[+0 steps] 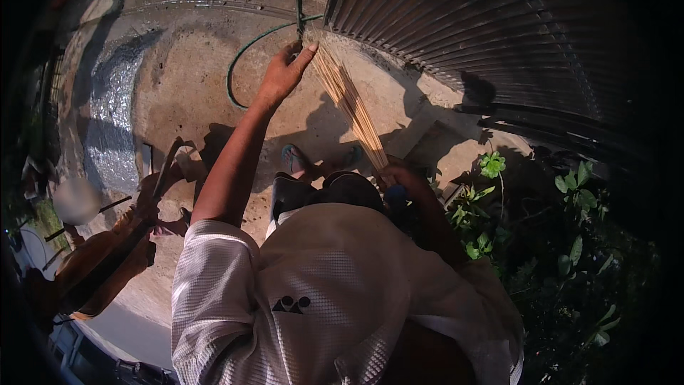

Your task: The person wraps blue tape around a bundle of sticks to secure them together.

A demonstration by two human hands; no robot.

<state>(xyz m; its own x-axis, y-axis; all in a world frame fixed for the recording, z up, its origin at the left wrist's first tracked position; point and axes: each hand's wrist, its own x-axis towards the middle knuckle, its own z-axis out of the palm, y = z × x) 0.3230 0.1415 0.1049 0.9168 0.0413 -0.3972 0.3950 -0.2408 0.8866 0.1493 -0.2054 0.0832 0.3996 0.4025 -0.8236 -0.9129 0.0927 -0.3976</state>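
Note:
A stick broom (349, 103), a bundle of thin, pale tan sticks, lies slantwise in front of my body. My right hand (399, 173), partly in shade, is closed round its near, narrower end. Something blue (396, 196) shows just below that hand; I cannot make out what it is. My left arm is stretched forward, with my left hand (286, 71) beside the far, loose stick tips. Its thumb stands apart from the curled fingers, and nothing is visibly gripped there. Whether it touches the tips is hard to see.
A green hose (229, 75) curves over the concrete ground (185, 64) beyond my left hand. A dark ribbed metal gate (463, 21) stands far right, leafy plants (491, 164) near right. On the left are a shiny silvery sheet (112, 110) and another person (107, 264) in orange-brown clothing.

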